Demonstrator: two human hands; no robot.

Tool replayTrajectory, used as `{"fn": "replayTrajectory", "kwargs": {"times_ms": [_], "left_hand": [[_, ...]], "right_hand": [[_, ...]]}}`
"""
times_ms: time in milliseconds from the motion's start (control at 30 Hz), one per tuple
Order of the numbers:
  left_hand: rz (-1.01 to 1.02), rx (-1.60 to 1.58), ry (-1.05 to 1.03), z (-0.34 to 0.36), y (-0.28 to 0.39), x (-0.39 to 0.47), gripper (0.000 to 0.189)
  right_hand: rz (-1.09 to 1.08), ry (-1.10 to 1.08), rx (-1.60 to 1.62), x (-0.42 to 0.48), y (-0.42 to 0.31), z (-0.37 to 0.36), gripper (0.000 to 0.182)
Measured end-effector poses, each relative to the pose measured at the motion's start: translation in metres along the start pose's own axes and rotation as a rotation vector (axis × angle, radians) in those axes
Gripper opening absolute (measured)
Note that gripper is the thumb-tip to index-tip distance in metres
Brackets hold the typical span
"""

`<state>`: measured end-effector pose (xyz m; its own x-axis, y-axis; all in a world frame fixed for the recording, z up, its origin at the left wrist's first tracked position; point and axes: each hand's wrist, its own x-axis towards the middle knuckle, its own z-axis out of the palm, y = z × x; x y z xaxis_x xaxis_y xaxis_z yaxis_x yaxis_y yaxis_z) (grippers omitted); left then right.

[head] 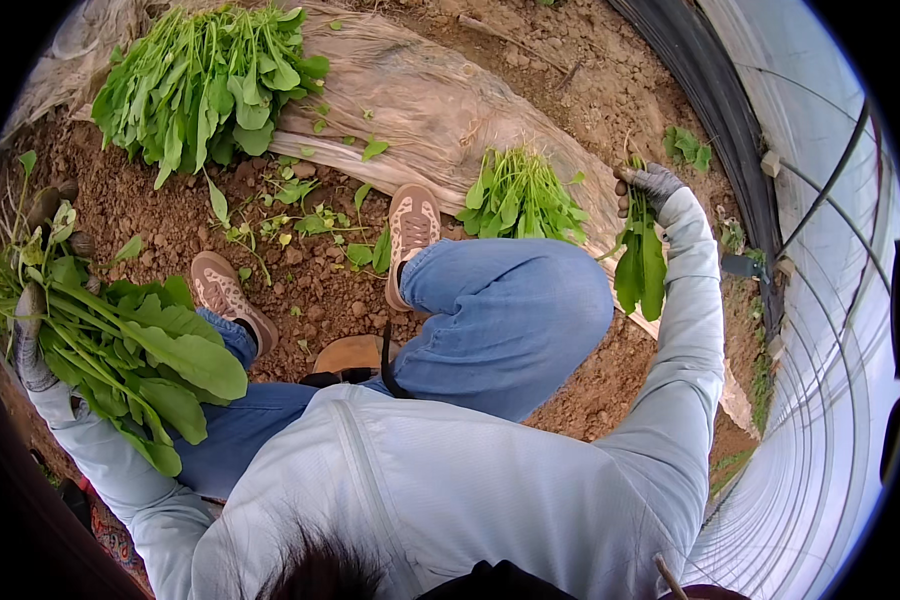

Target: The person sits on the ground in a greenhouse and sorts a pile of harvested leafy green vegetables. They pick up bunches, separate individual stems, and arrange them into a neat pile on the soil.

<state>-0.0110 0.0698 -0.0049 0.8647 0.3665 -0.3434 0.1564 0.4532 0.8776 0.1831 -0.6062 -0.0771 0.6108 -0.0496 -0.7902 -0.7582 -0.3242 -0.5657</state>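
Observation:
At the left rim, my gloved left hand (30,326) grips a large bunch of long-stemmed leafy greens (165,352); its leaves hang over my thigh, and stems and foliage hide part of the hand. Out to the right, my gloved right hand (651,184) holds a small bunch of the same greens (641,266) by the stems, leaves pointing down. Between my right hand and my shoe, a small pile of greens (525,195) lies on a crumpled plastic sheet (420,82). A larger heap of greens (210,90) rests at the upper left, partly on the sheet and partly over soil.
Loose leaves (300,217) are scattered over the crumbly soil (330,300) around my shoes (412,232). A tan rounded thing (352,352) shows between my legs. On the right run black sheeting (720,112) and the greenhouse's plastic wall (817,360) with curved hoops.

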Motion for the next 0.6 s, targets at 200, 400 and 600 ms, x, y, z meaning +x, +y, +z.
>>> {"fn": "replayTrajectory", "kwargs": {"times_ms": [200,400,600], "left_hand": [[-0.121,0.137,-0.158,0.027,-0.011,0.023,0.045],[-0.121,0.114,-0.353,0.079,-0.011,0.021,0.058],[0.022,-0.086,-0.656,0.106,0.000,0.013,0.069]], "right_hand": [[0.122,0.308,-0.523,0.168,0.103,0.035,0.061],[0.218,0.153,-1.161,0.156,0.071,0.094,0.101],[-0.751,-0.092,-0.609,0.000,-0.086,0.177,0.062]]}}
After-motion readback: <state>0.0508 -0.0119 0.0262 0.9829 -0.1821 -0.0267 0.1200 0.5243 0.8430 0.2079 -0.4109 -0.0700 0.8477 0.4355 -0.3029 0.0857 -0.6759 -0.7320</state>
